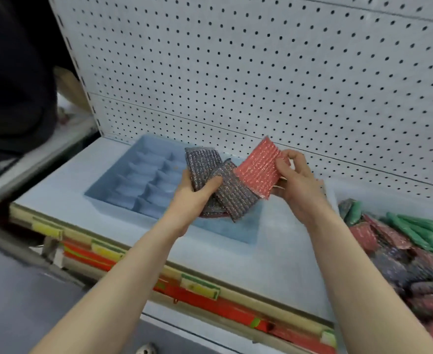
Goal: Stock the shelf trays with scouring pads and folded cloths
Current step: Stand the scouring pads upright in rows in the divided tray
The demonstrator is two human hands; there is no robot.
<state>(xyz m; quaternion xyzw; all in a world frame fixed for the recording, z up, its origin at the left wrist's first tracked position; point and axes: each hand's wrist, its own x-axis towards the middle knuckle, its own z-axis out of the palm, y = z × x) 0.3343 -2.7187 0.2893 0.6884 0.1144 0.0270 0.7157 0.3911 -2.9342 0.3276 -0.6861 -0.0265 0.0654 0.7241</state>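
Note:
My left hand (193, 200) grips a fan of grey glittery scouring pads (233, 191) above the right part of a blue divided tray (123, 198) on the shelf. My right hand (295, 180) pinches a red glittery scouring pad (257, 169) by its right edge, tilted, overlapping the grey ones. The tray's visible compartments on the left hold nothing. A clear bin (343, 198) at the right contains a heap of red, grey and green pads (399, 241).
White pegboard (261, 72) backs the shelf. The shelf's front rail (200, 287) carries yellow, green and red price labels. A dark shape (13, 72) and another shelf edge stand at the left. Grey floor lies below.

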